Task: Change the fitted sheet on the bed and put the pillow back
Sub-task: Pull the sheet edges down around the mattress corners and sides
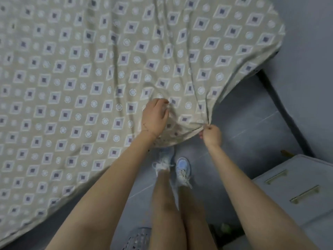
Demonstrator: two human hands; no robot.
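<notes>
the beige diamond-and-circle-printed fitted sheet covers the bed; our right grip pinches its bunched corner taut, our left grip gathers fabric beside it, likely for tucking.

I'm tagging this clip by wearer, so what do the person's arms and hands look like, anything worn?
Both forearms are bare, no sleeves in view. A thin chain bracelet circles the wrist of the left hand. The right hand shows no watch or bracelet; its nails look dark red, though the picture is blurry.
</notes>
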